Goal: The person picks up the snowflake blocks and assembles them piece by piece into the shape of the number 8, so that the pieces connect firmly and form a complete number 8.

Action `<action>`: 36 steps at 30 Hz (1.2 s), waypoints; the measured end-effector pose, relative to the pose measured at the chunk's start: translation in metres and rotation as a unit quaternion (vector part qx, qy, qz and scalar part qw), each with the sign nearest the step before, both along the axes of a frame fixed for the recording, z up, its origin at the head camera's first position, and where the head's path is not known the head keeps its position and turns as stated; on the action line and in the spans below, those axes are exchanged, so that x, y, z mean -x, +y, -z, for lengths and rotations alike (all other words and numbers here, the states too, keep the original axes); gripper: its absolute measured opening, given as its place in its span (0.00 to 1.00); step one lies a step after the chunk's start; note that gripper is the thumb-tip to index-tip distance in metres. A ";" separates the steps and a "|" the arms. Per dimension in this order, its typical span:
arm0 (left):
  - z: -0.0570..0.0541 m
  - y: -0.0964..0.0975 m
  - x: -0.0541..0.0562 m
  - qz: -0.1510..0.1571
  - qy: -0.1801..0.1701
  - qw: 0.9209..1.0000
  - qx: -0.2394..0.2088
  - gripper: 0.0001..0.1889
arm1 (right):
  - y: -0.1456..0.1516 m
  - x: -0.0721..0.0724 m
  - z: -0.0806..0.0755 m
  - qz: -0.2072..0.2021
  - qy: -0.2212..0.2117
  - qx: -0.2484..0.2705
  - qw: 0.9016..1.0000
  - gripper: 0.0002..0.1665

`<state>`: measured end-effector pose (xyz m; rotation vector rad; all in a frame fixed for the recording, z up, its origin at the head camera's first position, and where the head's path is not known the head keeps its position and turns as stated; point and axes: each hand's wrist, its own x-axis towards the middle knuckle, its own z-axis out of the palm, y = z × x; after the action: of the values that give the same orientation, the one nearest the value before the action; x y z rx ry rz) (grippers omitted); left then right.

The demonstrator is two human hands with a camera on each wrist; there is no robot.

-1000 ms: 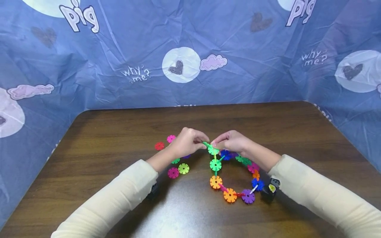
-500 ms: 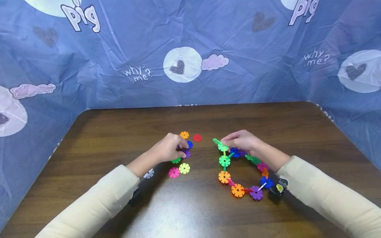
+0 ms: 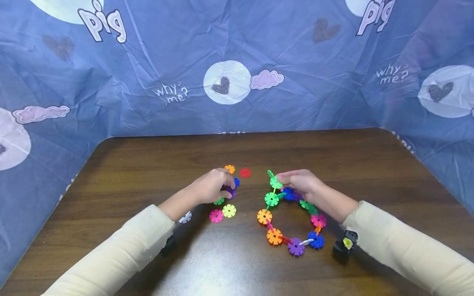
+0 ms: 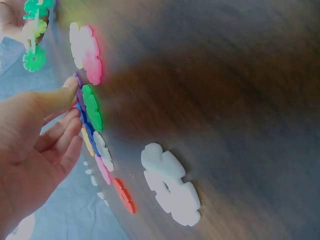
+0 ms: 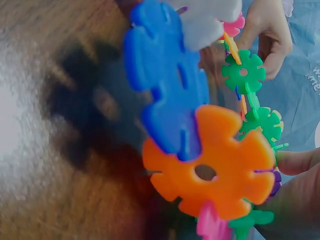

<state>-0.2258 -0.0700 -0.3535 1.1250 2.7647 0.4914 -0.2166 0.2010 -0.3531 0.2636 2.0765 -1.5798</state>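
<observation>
My left hand (image 3: 211, 187) is down among loose notched plastic discs on the left of the table. Its thumb and a finger are at the edges of a purple disc (image 3: 231, 193) and appear to pinch it; the left wrist view shows the thumb tip against this purple disc (image 4: 78, 82). My right hand (image 3: 301, 183) pinches a green disc (image 3: 275, 182) near one end of a linked disc chain. Another green disc (image 3: 270, 174) juts up beyond it. The chain loops down through an orange disc (image 3: 264, 216) and a purple link (image 3: 296, 246) to a blue one (image 3: 316, 240).
Around my left hand lie a red disc (image 3: 245, 173), an orange loose disc (image 3: 229, 169), a pink disc (image 3: 216, 216), a yellow-green disc (image 3: 229, 211) and a white disc (image 3: 185, 217). A blue printed cloth (image 3: 237, 115) hangs behind the brown table (image 3: 166, 152).
My left hand has left the chain's green end and moved left to the loose discs, staying there over the last half second. The chain's lower part has swung left under my right hand.
</observation>
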 end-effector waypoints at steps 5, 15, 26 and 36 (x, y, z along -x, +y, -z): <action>0.000 0.000 0.001 0.005 -0.013 1.000 0.002 0.10 | -0.001 -0.003 -0.001 -0.001 -0.004 -0.002 1.000 0.26; 0.000 0.000 0.003 -0.031 -0.058 0.998 -0.026 0.11 | -0.004 -0.006 0.000 0.003 -0.002 0.024 1.000 0.27; -0.002 0.015 0.015 -0.161 -0.128 0.960 -0.187 0.05 | -0.008 -0.005 0.001 -0.005 0.013 0.026 1.000 0.28; -0.008 0.043 0.030 -0.251 -0.261 0.887 -0.287 0.10 | -0.018 -0.004 0.001 -0.011 0.022 0.007 1.000 0.25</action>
<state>-0.2558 -0.0271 -0.3451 0.2148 2.4252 1.4925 -0.2122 0.1829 -0.3546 0.2003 2.0935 -1.6008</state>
